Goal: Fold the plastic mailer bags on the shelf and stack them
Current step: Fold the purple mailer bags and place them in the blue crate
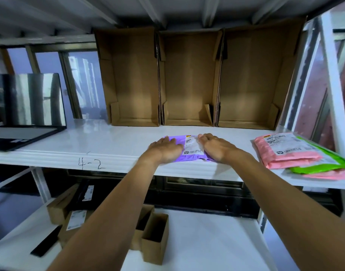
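Hands both flat on a purple mailer bag (194, 157), centre of the frame, near the front edge of the white shelf (109, 139). Left hand (165, 150) lies palm down on the bag's left part, fingers straight and together, gripping nothing. Right hand (216, 148) lies palm down on the bag's right part, fingers likewise extended, pressing rather than holding. White shipping label (193, 146) shows between the two hands, wrinkled, print too small to read.

Stack of mailers at the right edge of the frame, on the same shelf, well apart from the purple bag: pink mailer (285, 151) on top, label facing up; green mailer (312, 167) under it, sticking out toward the right; another pink one (328, 176) at the bottom.

Three open cardboard boxes (189, 79) stand side by side at the back of the shelf, openings facing forward, touching one another. Open laptop (27, 102) at the left of the frame, screen dark. Handwritten "4-2" (91, 163) on the shelf's front lip, left of the left forearm.

Lower shelf (207, 241) below carries small cardboard boxes (155, 237) toward lower left.
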The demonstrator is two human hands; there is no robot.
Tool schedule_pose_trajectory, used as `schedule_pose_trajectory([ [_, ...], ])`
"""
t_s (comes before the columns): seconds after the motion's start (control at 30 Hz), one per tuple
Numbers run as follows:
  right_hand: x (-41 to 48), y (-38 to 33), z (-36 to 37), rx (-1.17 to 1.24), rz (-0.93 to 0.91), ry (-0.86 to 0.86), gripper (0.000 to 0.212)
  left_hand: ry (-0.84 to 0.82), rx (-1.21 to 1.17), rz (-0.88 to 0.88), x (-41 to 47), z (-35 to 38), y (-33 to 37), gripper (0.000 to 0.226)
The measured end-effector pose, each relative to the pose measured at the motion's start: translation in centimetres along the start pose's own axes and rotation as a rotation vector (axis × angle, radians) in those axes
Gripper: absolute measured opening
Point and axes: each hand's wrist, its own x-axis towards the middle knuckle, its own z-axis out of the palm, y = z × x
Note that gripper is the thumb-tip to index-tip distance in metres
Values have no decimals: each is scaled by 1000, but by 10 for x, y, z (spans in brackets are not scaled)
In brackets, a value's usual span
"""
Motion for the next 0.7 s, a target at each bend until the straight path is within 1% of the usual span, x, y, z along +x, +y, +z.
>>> schedule_pose_trajectory([
  [0.1,-2,1,0,43,-1,44,65,34,-197,-44,-5,-5,1,62],
  [0.3,-10,-3,0,41,-139,124,50,89,-328,100,-15,-5,6,52],
  [0.4,-16,-6,1,-18,-227,143,50,135,-252,212,-20,-1,4,47],
  [0.5,-19,-9,3,-113,-306,137,50,144,-115,276,-20,5,1,47],
  [0.57,-22,-10,2,-153,-307,115,48,120,-46,278,-17,9,0,49],
  [0.7,-23,-12,0,-292,-315,61,47,74,3,247,-13,9,2,56],
])
